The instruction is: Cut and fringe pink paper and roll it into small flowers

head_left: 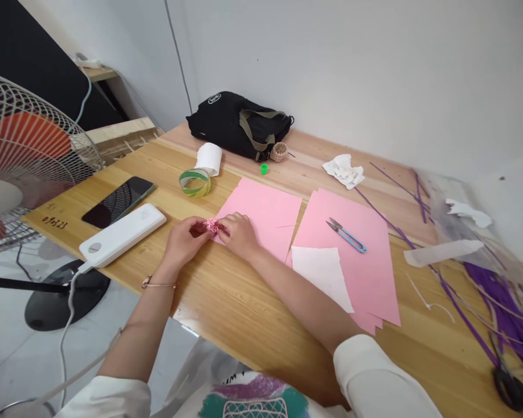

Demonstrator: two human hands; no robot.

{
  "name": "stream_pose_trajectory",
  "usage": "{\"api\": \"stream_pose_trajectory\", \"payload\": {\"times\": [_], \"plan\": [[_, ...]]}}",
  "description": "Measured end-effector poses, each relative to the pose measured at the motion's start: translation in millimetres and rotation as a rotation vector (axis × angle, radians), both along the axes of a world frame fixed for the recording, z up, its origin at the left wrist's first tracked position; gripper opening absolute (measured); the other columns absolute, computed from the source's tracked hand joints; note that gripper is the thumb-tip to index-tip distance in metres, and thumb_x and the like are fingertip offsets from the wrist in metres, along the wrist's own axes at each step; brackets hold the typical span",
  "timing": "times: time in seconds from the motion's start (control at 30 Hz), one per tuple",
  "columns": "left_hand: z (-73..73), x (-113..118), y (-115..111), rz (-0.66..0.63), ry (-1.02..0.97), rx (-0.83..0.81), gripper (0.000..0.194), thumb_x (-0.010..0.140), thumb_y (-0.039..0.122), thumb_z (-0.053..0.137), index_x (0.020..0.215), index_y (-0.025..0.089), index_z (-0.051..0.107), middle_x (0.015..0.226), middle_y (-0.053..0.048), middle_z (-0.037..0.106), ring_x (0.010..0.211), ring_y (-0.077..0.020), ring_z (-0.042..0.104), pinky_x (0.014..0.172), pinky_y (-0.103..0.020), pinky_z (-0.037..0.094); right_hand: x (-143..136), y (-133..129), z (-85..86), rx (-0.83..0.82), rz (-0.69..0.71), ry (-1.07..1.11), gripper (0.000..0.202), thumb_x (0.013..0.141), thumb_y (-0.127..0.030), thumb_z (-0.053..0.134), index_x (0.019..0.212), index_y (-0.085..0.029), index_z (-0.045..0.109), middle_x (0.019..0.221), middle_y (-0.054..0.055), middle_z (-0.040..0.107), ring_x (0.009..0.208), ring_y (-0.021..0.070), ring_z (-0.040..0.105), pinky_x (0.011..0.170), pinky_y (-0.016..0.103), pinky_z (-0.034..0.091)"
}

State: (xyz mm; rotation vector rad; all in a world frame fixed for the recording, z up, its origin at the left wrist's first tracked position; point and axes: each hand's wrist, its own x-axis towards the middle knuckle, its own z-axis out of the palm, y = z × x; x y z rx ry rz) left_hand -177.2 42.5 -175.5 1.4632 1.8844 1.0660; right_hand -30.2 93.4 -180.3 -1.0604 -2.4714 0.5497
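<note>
Evidently, the left hand (pixel 183 238) and right hand (pixel 240 234) are pinching the tuft (pixel 210 225), likely light, soft, wanting gentle side holds.

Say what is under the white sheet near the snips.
Pink sheets extend from under the white sheet at its top and right; what it fully covers cannot be seen.

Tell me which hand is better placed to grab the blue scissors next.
Probably the right hand: it is nearer the blue scissors, which lie to its right on pink paper. The left hand is farther off, across the pink tuft.
</note>
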Motion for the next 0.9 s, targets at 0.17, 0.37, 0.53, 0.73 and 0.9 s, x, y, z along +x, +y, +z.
{"api": "stream_pose_trajectory", "payload": {"times": [0.17,0.37,0.53,0.73,0.9], "plan": [[-1.5,-1.3,0.0,0.009,-0.030,0.002,0.026,0.058,0.037,0.067,0.077,0.020,0.064,0.075,-0.004,0.069,0.071,-0.0187,0.062,0.069,-0.030,0.050,0.0,0.7,-0.2,-0.011,-0.005,-0.014,0.020,0.087,-0.021,0.051,0.099,-0.020,0.066,0.101,0.007,0.068,0.099,0.0213,0.054,0.080,0.034,0.037],[-2.3,-2.8,-0.2,-0.013,-0.094,0.005,0.031,0.056,0.038,0.070,0.079,0.019,0.063,0.074,-0.004,0.069,0.072,-0.0195,0.063,0.069,-0.031,0.051,0.8,1.3,-1.6,-0.002,-0.006,-0.018,0.020,0.085,-0.023,0.053,0.100,-0.020,0.066,0.099,0.006,0.068,0.097,0.0216,0.054,0.079,0.034,0.037],[0.7,-1.2,-0.7,0.010,-0.102,0.015,0.036,0.052,0.040,0.074,0.079,0.018,0.064,0.075,-0.004,0.068,0.071,-0.0187,0.062,0.070,-0.031,0.051,1.4,0.9,-0.9,-0.026,-0.015,0.006,0.023,0.084,-0.023,0.054,0.105,-0.021,0.064,0.102,0.005,0.068,0.098,0.0210,0.054,0.081,0.034,0.037],[3.8,0.6,-2.4,0.019,-0.140,0.010,0.039,0.053,0.041,0.074,0.082,0.018,0.064,0.077,-0.004,0.068,0.072,-0.0186,0.062,0.071,-0.031,0.051,0.9,0.5,-0.1,-0.040,-0.021,0.025,0.023,0.083,-0.022,0.055,0.104,-0.021,0.064,0.101,0.005,0.068,0.098,0.0205,0.055,0.083,0.034,0.038],[-0.2,0.7,-1.5,0.020,-0.122,0.027,0.031,0.056,0.037,0.071,0.081,0.019,0.066,0.077,-0.005,0.069,0.074,-0.0198,0.063,0.072,-0.031,0.052,0.8,-0.1,-0.7,-0.032,-0.030,0.038,0.023,0.082,-0.021,0.055,0.103,-0.021,0.064,0.102,0.005,0.068,0.098,0.0210,0.055,0.083,0.034,0.038]]}}
